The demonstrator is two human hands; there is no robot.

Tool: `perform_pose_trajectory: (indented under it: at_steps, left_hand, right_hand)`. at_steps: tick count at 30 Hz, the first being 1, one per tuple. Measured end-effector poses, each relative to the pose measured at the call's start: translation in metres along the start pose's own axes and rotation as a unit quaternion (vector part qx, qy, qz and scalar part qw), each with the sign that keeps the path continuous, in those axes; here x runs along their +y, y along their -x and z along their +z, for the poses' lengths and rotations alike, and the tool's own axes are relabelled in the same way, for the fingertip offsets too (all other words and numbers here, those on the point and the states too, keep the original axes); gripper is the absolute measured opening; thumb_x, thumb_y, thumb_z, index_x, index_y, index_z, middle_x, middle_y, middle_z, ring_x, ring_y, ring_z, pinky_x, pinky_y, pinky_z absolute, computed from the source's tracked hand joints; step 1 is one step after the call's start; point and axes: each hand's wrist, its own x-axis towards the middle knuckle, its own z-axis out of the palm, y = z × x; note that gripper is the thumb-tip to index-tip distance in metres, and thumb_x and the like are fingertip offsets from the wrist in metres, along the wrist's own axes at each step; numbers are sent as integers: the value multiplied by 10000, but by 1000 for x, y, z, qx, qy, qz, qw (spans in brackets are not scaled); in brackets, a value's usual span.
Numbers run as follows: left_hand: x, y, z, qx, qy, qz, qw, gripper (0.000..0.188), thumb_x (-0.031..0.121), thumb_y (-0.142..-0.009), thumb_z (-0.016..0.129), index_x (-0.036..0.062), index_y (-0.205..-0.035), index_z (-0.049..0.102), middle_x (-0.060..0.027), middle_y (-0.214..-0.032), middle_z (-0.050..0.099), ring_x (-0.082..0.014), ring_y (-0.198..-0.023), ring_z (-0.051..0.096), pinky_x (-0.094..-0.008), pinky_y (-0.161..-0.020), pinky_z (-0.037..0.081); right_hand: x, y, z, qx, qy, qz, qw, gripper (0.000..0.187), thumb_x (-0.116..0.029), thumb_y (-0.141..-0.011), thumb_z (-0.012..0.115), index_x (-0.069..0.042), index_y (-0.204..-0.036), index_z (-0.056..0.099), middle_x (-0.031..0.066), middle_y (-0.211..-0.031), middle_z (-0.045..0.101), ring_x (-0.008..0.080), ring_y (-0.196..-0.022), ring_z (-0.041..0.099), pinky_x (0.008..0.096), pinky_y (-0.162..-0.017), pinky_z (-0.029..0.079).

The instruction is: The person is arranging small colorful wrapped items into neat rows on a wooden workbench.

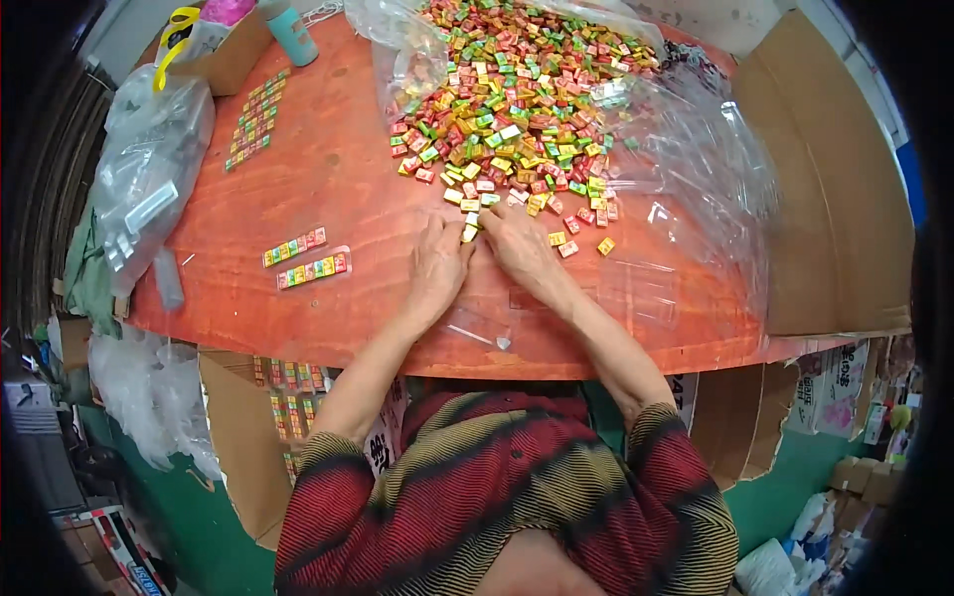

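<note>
My left hand (440,263) and my right hand (522,253) come together at the near edge of a big heap of small wrapped candies (527,99) in red, yellow, green and orange. Between my fingertips is a short line of yellow and green candies (470,232), pinched from both sides. My fingers partly hide how many there are. A few loose candies (567,248) lie just right of my right hand. Below my hands, near the table edge, rests an empty clear plastic tray (477,335).
Left on the red table (368,288) lie two candy-filled strips (313,270); farther back are several more rows (255,119). Clear plastic trays (696,149) pile up at right, beside a cardboard sheet (825,189). A plastic bag (154,169) and a bottle (289,33) stand at left. An open carton (243,427) holds filled strips below.
</note>
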Motion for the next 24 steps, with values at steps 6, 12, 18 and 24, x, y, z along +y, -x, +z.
perform_pose_trajectory:
  at_steps: [6,12,18,24]
  left_hand:
    - [-7,3,-17,-25,21,-1,999,263,43,-723,632,20,-981,590,-158,-842,521,-328,-809,547,-410,-693,443]
    - [-27,-2,-21,-58,-27,35,997,242,36,-714,636,11,-950,590,-171,-855,530,-325,-782,558,-405,-658,446]
    - [-30,-3,-28,-70,-5,22,997,251,55,-717,648,13,-955,580,-164,-861,525,-321,-806,549,-397,-689,445]
    - [-21,-13,-20,-69,50,51,995,266,63,-710,658,26,-963,584,-145,-874,508,-323,-841,539,-392,-727,441]
  right_hand:
    - [-4,1,-15,21,75,30,997,138,-64,-757,496,-41,-857,587,112,-907,554,286,-793,557,382,-648,468]
    - [-11,-12,1,28,97,15,995,113,-72,-757,489,-37,-825,571,130,-803,525,285,-765,566,378,-608,477]
    - [-4,-5,-2,48,115,55,991,110,-77,-769,476,-39,-837,554,143,-781,533,295,-751,577,388,-575,476]
    - [25,0,-27,75,-67,120,988,195,-188,-799,574,-59,-944,598,143,-846,603,274,-754,592,370,-633,475]
